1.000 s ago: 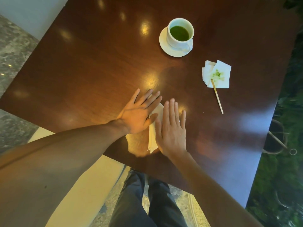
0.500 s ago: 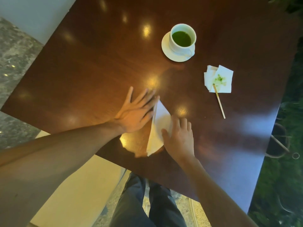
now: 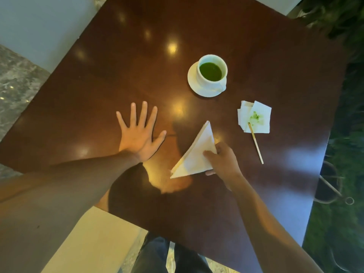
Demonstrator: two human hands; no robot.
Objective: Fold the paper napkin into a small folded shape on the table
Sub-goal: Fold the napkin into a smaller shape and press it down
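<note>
A white paper napkin (image 3: 195, 154) folded into a triangle is held over the dark wooden table (image 3: 118, 79), near its front middle. My right hand (image 3: 222, 160) grips the napkin's right corner, thumb on top and fingers underneath, and the napkin looks tilted up off the table. My left hand (image 3: 138, 134) is to the left of the napkin, apart from it, with its fingers spread and nothing in it, flat on or just above the table.
A white cup of green drink (image 3: 211, 70) stands on a saucer (image 3: 194, 84) at the back. To the right lies a used napkin with a green stain (image 3: 255, 117) and a wooden stirrer (image 3: 256, 143). My legs show below the table's near edge.
Both hands were pressing the napkin flat. Now my left hand has drawn away to the left, and my right hand has closed on the napkin and lifted it to the right.
</note>
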